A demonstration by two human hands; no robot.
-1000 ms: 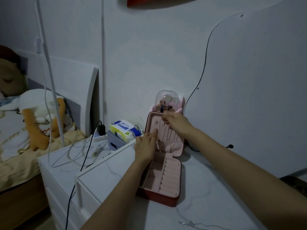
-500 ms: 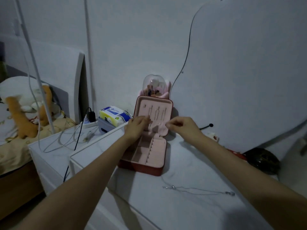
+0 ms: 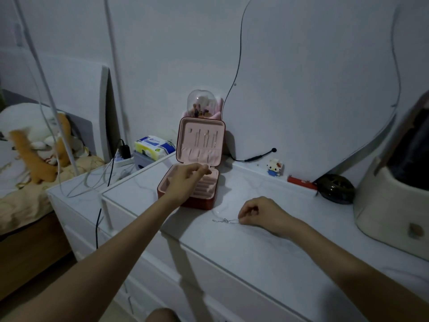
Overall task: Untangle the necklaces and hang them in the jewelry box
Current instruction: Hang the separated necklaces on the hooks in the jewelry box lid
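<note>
Necklace lies on dresser top, R hand pinching its chain; L hand loosely curled, holding nothing, over open jewelry box.

The box, open on the dresser, is showing a pale pink lining inside a dark red shell. The dresser top is looking white with faint grey marble veins. In front of the box, a thin silver necklace is glinting. Behind the box, a clear dome is covering pink and dark bits. Left of the box, a tissue pack is showing yellow, white and blue. Right of the box, a small figure is wearing white, red and blue, a bar is showing red, and a helmet is looking black. Far left of the box, a plush toy is showing white and orange.
</note>
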